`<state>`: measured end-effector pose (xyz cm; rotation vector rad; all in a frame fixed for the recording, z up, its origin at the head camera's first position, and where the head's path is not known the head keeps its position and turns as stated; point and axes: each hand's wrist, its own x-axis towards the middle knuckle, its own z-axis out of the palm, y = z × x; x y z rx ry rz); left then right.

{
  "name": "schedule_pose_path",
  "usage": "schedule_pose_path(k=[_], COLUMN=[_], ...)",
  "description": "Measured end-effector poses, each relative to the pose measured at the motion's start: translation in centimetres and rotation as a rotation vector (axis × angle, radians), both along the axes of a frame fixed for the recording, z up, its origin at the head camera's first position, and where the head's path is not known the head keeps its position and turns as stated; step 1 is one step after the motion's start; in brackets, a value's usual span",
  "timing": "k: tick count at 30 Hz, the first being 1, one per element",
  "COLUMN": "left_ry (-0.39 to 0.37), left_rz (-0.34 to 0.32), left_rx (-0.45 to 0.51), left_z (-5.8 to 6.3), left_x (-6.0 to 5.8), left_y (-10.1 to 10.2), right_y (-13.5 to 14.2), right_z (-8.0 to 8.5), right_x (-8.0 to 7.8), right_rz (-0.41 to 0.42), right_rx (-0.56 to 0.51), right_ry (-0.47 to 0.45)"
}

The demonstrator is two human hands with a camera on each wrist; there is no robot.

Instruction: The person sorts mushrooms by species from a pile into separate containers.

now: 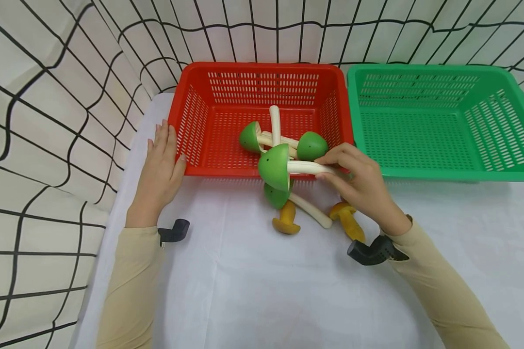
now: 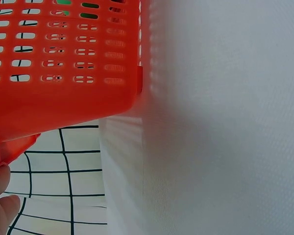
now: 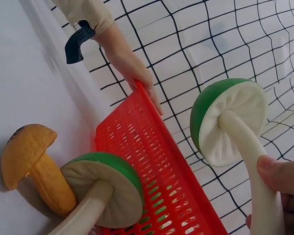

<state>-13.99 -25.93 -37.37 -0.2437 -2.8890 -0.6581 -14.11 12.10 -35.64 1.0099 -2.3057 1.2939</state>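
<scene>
While held: green mushroom [image 1: 274, 167] btwn hands

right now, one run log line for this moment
right hand: pinches green mushroom stem above red basket front rim | left hand: flat against basket | green basket: empty

The green-capped mushroom [image 1: 276, 166] with a long cream stem is being held up by its stem in the right hand [image 1: 361, 182], lying nearly level above the front rim of the red basket [image 1: 192, 121], its domed cap pointing left and its pale underside facing the fingers. Three more green mushrooms of the same kind are lying crossed over one another on the floor of that slotted red basket. A fourth green mushroom [image 1: 284, 196] is lying on the white cloth just below the held one, its stem slanting toward the lower right, with two yellow-brown mushrooms [image 1: 286, 218] flanking it, one on each side.
</scene>
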Motion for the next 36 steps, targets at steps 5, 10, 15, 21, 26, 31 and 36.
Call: schedule_pose_path(k=[5,10,15,21,26,31,36], left_ry=[-0.005,-0.009,-0.014,-0.012,-0.012,-0.012,-0.011], left_rz=[0.002,0.005,0.008,0.009,0.006,0.009,0.011], left_rx=[-0.007,-0.009,-0.007,-0.005,-0.006,-0.007,-0.007], left_z=[0.1,0.1,0.1,0.2,0.2,0.1,0.1], left_x=[0.1,0.1,0.2,0.2,0.2,0.1,0.1], left_y=[0.0,0.0,0.1,0.1,0.1,0.1,0.1], right_y=[-0.3,-0.7,-1.1,-1.5,-1.9,-2.3,-2.6], right_z=[-0.1,0.1,0.2,0.3,0.5,0.6,0.5], right_x=[-0.5,-1.0,-1.5,-1.9,-2.2,-2.6,-2.9], right_rz=[-0.010,-0.012,-0.020,-0.023,-0.028,-0.041,-0.046], right_rx=[0.002,-0.001,0.003,-0.001,-0.005,-0.023,-0.033], right_ry=[-0.006,-0.001,0.005,-0.012,-0.011,-0.010,0.003])
